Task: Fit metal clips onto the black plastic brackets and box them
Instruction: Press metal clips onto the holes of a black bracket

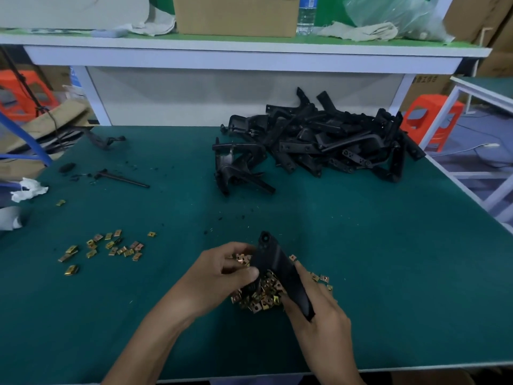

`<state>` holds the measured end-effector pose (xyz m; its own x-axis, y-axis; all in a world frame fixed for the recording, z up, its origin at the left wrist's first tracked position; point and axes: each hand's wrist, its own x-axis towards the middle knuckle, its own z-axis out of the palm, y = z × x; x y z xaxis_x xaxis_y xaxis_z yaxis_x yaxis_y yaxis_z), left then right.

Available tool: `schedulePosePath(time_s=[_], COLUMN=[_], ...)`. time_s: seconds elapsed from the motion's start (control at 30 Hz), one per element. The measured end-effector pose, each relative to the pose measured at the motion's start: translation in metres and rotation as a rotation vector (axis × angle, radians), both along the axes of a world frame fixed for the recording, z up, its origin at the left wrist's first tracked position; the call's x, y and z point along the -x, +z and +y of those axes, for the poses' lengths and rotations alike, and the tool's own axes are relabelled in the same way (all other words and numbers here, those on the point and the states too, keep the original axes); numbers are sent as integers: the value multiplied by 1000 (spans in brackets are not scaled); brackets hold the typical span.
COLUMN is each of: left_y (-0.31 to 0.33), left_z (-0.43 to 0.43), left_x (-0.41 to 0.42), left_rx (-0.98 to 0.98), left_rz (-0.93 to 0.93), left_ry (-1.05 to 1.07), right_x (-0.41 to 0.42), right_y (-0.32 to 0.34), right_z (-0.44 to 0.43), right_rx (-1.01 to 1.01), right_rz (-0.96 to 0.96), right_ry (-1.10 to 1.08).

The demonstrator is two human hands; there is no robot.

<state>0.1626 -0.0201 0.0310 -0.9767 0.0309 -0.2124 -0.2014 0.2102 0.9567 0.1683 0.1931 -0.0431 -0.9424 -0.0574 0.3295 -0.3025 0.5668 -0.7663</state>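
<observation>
A black plastic bracket [280, 270] stands tilted over a heap of brass-coloured metal clips [263, 297] near the front of the green table. My right hand [316, 309] grips the bracket's lower end. My left hand [224, 270] has its fingers curled against the bracket's left side, thumb pressed on it; any clip under the fingers is hidden. A second scatter of clips [111, 247] lies to the left. A large pile of black brackets [319, 140] sits at the back right.
The green table mat [388, 259] ends close on the right and front. A thin black tool [122, 179], black scraps and a crumpled white tissue [27, 188] lie at the left. A cardboard box [236, 15] stands on the shelf above. Orange stools [433, 118] stand beside the table.
</observation>
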Motion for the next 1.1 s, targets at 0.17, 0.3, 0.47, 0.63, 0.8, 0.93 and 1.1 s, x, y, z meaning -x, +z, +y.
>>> schedulePosePath(time_s=[0.17, 0.3, 0.47, 0.63, 0.8, 0.93, 1.1], left_y=[-26, -46, -43, -43, -34, -21, -11], left_z=[2, 5, 1, -4, -7, -3, 0], left_x=[29, 42, 46, 49, 43, 37, 32], left_rx=[579, 1012, 988, 949, 474, -184, -581], left_rz=[240, 134, 312, 315, 237, 102, 25], left_ry=[204, 11, 64, 38, 258, 444, 459], right_x=[3, 2, 3, 4, 5, 3, 4], right_y=[2, 2, -4, -3, -3, -3, -4], right_z=[2, 5, 4, 6, 8, 8, 6], right_rx=[164, 173, 166, 174, 171, 172, 173], right_rz=[-37, -56, -53, -90, -121, -140, -123], right_ry=[-75, -54, -57, -37, -20, 1, -9])
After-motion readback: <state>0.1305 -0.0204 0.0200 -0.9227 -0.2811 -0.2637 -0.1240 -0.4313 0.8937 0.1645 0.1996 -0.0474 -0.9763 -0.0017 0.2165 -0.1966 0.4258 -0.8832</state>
